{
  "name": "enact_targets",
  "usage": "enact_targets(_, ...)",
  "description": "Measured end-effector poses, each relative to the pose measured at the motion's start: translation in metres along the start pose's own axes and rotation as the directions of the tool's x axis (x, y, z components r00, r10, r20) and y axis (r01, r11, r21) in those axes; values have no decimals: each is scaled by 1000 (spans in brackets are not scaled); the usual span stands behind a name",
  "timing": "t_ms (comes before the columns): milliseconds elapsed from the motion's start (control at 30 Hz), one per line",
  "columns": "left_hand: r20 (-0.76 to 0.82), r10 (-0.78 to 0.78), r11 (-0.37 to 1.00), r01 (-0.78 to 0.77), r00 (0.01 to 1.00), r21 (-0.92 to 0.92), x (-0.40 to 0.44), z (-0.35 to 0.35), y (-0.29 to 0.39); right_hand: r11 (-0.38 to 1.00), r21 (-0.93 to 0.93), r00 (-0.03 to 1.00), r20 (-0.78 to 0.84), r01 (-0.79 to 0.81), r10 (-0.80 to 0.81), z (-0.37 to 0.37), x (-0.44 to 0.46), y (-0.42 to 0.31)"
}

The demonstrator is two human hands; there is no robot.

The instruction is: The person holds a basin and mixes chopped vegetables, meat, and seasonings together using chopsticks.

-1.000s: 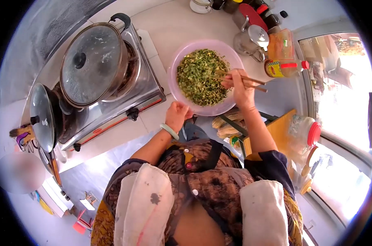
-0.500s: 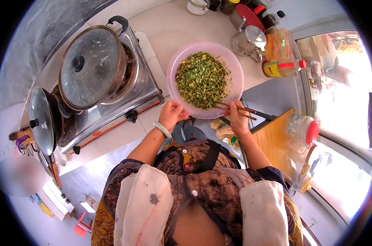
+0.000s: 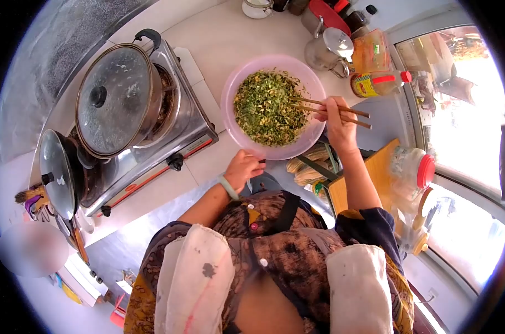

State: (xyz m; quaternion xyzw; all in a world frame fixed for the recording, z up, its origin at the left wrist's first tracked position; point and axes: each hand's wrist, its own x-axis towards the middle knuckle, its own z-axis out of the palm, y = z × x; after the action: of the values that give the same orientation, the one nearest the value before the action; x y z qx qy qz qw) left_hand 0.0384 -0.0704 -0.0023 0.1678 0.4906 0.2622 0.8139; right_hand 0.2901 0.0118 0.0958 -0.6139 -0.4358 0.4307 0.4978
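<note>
Steel kettle [image 3: 318, 52] and stove [image 3: 194, 123] flank the pink bowl [image 3: 317, 83], right fingers [image 3: 332, 107] clasping chopsticks [image 3: 359, 113], hold unclear for left fingers [image 3: 255, 166].

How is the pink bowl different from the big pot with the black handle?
The bowl is open and shows chopped greens, while the pot is covered by a glass lid. The bowl is pale pink; the pot looks metallic. The bowl is beside the stove, whereas the pot is on it. Both are round.
</note>
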Motion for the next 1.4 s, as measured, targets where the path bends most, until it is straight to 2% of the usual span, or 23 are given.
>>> enact_targets(33,-13,9,1000,-8,1000,16,-5,-7,8,996,-53,998,-12,-70,69,-10,-2,2)
enact_targets(133,-105,60,996,-66,993,-55,-3,-25,36,931,-364,994,112,35,7,-41,-11,51)
enact_targets(167,-164,101,995,-104,981,-5,-8,-19,46,951,-309,995,92,-8,38,-39,-21,70)
enact_targets(200,-156,106,994,-101,982,40,-2,-23,45,937,-348,992,102,-32,71,-27,-31,58)
enact_targets(267,-136,112,987,-93,984,133,12,-36,37,990,-78,993,17,-119,120,-3,-38,69)
enact_targets(367,-72,44,993,-36,996,108,17,-36,27,995,-16,995,6,-95,96,29,-32,68)
enact_targets(467,-48,44,996,-40,998,78,10,-16,5,999,-23,996,71,49,-47,45,-15,66)
enact_targets(500,-42,60,998,-60,997,15,5,-6,0,1000,-24,997,71,11,-9,50,-13,48)
enact_targets(600,-20,-36,999,37,999,32,6,7,-12,997,-80,995,102,-6,14,54,-2,22)
enact_targets(633,7,-29,999,29,1000,37,6,7,-13,989,-138,995,87,54,-43,47,3,27)
enact_targets(667,20,-51,995,49,999,82,6,4,-11,1000,-11,999,40,23,-22,41,3,24)
enact_targets(733,37,-98,982,90,995,169,-2,-3,1,1000,16,1000,4,-3,3,21,4,12)
enact_targets(833,-19,5,997,-4,1000,82,-9,-27,15,950,-309,998,63,37,-18,-19,0,28)
enact_targets(933,-139,50,995,-38,989,91,-10,-26,48,838,-537,960,274,97,64,-37,-27,26)
enact_targets(967,-142,65,991,-47,988,123,-9,-24,51,777,-595,955,297,205,-25,-36,-39,38)
enact_targets(1000,-136,48,991,-30,990,130,-3,-27,51,890,-456,985,155,4,75,-26,-51,46)
enact_targets(1067,-123,4,989,14,992,148,10,-36,44,971,-171,984,28,-169,176,-7,-61,58)
enact_targets(1233,-46,-14,994,19,999,108,5,-27,17,995,15,996,4,-94,94,37,-44,63)
enact_targets(1333,2,-51,996,51,999,68,-5,-8,4,999,-43,997,72,-22,25,53,-26,42)
enact_targets(1400,13,-109,992,108,994,67,-3,-4,0,999,-38,999,42,24,-23,52,-23,27)
